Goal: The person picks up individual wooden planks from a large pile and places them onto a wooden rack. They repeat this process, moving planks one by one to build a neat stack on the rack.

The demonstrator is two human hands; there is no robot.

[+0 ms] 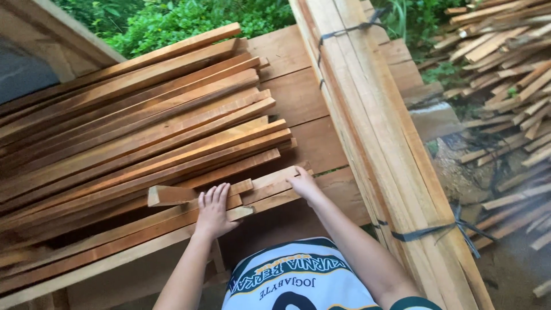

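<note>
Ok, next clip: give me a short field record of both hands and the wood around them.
left hand: flat on short wooden slat
right hand: gripping the end of a slat
under hands: loose slat stack on plank platform
right side: strapped bundle of long boards
far right: scattered offcuts on ground
background: green foliage

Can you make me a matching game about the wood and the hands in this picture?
Things:
1. left hand
2. right hand
3. tied bundle of planks
4. loose scrap wood pile

Places:
A. on the ground at the far right
B. flat on top of the slats, beside a short wood piece
C. at the end of a slat
D. lying slantwise, bound with dark straps

Pairs: 1-B, 2-C, 3-D, 4-A
</note>
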